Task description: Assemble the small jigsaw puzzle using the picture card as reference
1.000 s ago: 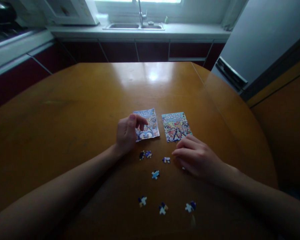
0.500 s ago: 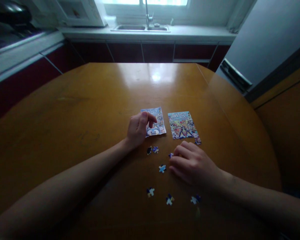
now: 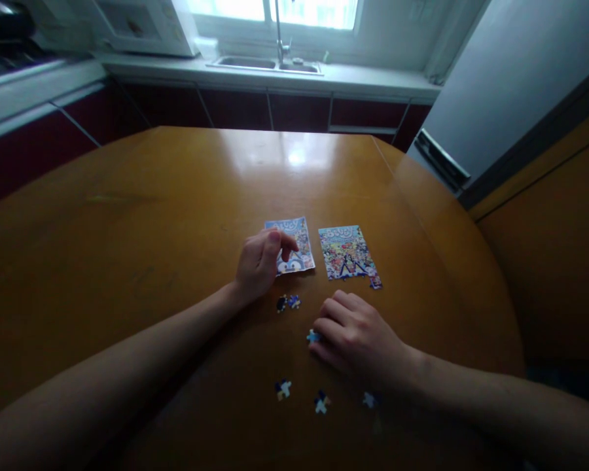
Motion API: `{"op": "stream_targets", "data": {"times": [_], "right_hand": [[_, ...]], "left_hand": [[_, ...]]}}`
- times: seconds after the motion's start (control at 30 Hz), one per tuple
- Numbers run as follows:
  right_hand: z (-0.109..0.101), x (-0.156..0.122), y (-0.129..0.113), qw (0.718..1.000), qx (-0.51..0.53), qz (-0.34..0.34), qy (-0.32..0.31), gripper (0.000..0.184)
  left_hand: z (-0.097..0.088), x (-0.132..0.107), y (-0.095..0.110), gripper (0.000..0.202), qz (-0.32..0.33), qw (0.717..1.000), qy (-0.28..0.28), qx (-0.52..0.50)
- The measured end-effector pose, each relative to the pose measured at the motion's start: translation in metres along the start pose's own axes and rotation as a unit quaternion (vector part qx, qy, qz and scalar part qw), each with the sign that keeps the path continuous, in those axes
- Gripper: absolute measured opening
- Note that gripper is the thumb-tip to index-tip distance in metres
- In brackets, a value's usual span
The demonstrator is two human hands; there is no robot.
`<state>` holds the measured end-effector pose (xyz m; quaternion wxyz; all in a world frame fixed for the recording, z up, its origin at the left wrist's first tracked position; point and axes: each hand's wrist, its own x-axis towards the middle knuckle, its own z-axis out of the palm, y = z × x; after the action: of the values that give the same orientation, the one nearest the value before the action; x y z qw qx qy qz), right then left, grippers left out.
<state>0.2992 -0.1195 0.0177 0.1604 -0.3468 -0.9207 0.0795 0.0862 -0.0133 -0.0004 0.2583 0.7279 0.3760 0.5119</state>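
My left hand [image 3: 259,261] rests over the left side of a creased picture sheet [image 3: 300,250], its fingers loosely bent and nothing visible in them. My right hand [image 3: 356,332] has its fingers closed around the right end of a light-blue jigsaw piece [image 3: 313,336] on the table; only part of that piece shows. Beyond this hand lies a mostly assembled jigsaw puzzle [image 3: 346,252] with a crowded, colourful picture. One piece [image 3: 375,281] sticks out at its lower right corner, and the bottom edge is uneven. A dark piece [image 3: 281,303] and a purple-blue piece [image 3: 294,301] lie together below my left hand.
Nearer to me are three loose pieces: one at left [image 3: 283,389], one in the middle [image 3: 321,402] and one at right [image 3: 370,400], partly in shadow. The wooden table [image 3: 177,190] reaches toward a counter with a sink [image 3: 248,63]. A fridge [image 3: 510,85] stands right.
My right hand has shifted left onto the light-blue piece, which lay apart from it before. The purple piece at its fingertips is now out of sight. My left hand stays over the sheet; the view has turned slightly.
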Motion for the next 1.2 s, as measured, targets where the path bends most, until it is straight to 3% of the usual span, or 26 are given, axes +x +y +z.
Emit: {"op": "stream_targets", "data": {"times": [0.23,0.33,0.8,1.0,1.2], "right_hand": [[-0.023,-0.008,0.048,0.976,-0.081,0.186,0.078,0.025],[-0.022,-0.010,0.058,0.966,-0.124,0.217,0.073,0.028],[-0.023,-0.009,0.057,0.970,-0.123,0.208,0.036,0.032],[-0.036,-0.012,0.065,0.987,-0.063,0.147,0.011,0.010],[-0.034,-0.010,0.069,0.990,-0.046,0.133,0.009,0.011]], "left_hand": [[-0.002,0.001,-0.001,0.056,-0.004,1.000,-0.005,0.009],[-0.002,0.001,0.000,0.056,-0.005,1.000,-0.007,0.013],[-0.003,0.000,0.001,0.054,-0.006,1.000,-0.006,0.004],[-0.003,0.001,0.003,0.056,-0.014,1.000,-0.004,0.001],[-0.003,0.000,0.001,0.056,-0.019,1.000,-0.004,-0.002]]}}
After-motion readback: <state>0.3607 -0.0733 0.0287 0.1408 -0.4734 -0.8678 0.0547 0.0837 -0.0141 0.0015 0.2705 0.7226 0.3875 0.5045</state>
